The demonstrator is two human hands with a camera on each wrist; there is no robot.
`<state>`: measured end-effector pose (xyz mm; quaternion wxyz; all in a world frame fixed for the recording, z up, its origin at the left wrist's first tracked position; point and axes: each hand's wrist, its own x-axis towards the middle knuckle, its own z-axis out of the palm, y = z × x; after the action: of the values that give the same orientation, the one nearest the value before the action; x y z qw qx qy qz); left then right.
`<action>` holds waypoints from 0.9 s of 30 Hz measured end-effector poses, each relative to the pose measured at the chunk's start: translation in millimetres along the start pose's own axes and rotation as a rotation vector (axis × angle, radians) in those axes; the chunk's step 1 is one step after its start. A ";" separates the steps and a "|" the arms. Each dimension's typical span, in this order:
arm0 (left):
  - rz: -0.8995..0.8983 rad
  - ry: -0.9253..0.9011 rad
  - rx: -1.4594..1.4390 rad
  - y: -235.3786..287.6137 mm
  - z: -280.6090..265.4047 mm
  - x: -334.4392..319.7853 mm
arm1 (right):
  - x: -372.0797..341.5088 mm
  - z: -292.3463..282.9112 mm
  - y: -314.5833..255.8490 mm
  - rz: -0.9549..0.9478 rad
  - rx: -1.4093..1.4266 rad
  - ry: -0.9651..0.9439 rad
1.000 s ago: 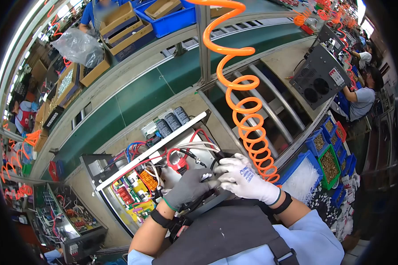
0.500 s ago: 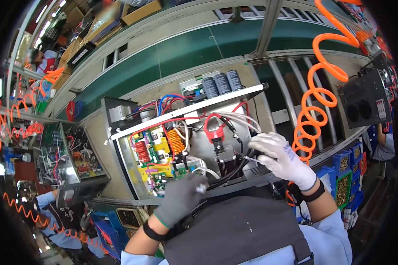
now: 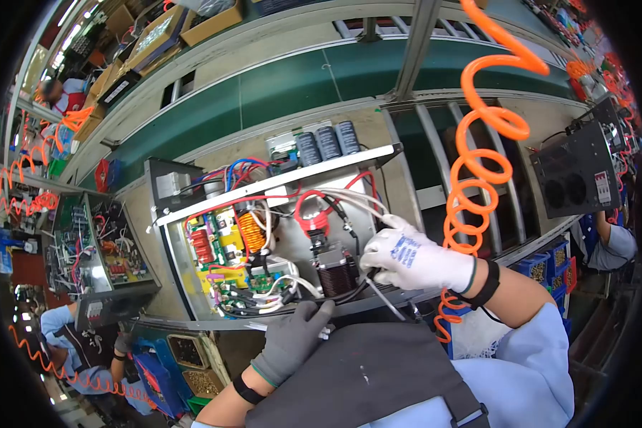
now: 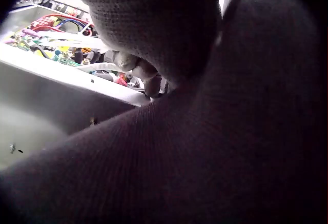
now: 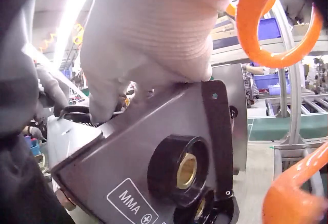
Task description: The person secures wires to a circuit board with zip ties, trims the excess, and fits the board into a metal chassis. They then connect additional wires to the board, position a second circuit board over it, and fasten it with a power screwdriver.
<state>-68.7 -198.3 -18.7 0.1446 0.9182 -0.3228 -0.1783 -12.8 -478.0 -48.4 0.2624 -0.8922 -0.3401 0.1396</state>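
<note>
An opened welding machine (image 3: 192, 292) lies before me, its wiring, circuit boards and coils exposed. My left hand (image 3: 292, 342), in a grey glove, is at the near side wall with fingers curled round thin white strips (image 3: 257, 326) whose ends stick out. In the left wrist view the glove hides most of the hold. My right hand (image 3: 410, 257), in a white glove, reaches over the front panel (image 5: 138, 157) marked MMA, its curled fingers gripping black cables (image 5: 77, 113) just inside. A thin pale strip (image 3: 385, 299) slants down from below these fingers.
An orange coiled hose (image 3: 478, 192) hangs right of the machine, beside a roller section (image 3: 442, 157). A green conveyor (image 3: 278, 89) runs behind. Another opened machine (image 3: 107, 250) stands left, a dark unit (image 3: 574, 171) right. Blue bins (image 3: 535, 267) and other people are nearby.
The hands, close together at the cables a second ago, are now apart. The left hand has drawn back to the left and nearer the body; the right stays at the cables. The head view has shifted.
</note>
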 end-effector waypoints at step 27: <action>-0.037 -0.268 -0.146 0.4 -4.1 80.1 | 10.4 10.3 -1.7 -0.076 -0.055 -0.170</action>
<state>-8.9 -249.6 -33.6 0.1632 0.8789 -0.3086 -0.3250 -10.5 -466.0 -56.8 0.2129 -0.8704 -0.3987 0.1952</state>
